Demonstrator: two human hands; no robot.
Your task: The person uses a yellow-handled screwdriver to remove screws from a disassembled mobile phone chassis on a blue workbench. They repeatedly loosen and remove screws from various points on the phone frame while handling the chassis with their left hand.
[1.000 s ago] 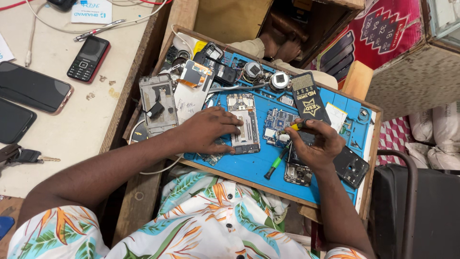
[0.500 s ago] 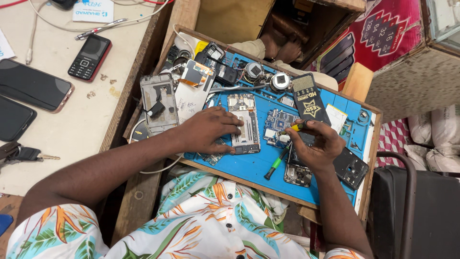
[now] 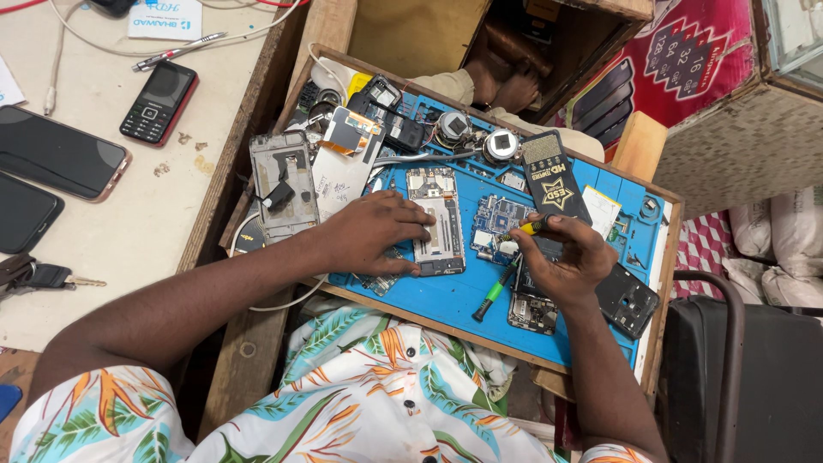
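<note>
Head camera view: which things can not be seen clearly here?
- Tip of the yellow-handled tool: hidden inside the right hand.
- Part of the opened phone frame: covered by the left hand and its fingers.
- Small parts on the blue mat: too small to tell.
- Key bunch: cut off by the left edge.

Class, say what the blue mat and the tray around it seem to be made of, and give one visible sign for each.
Blue mat: probably silicone or rubber, matte; moulded compartments along its edges, no glare.
Tray: looks like bare wood; pale brown, rough unpainted rim.
</note>
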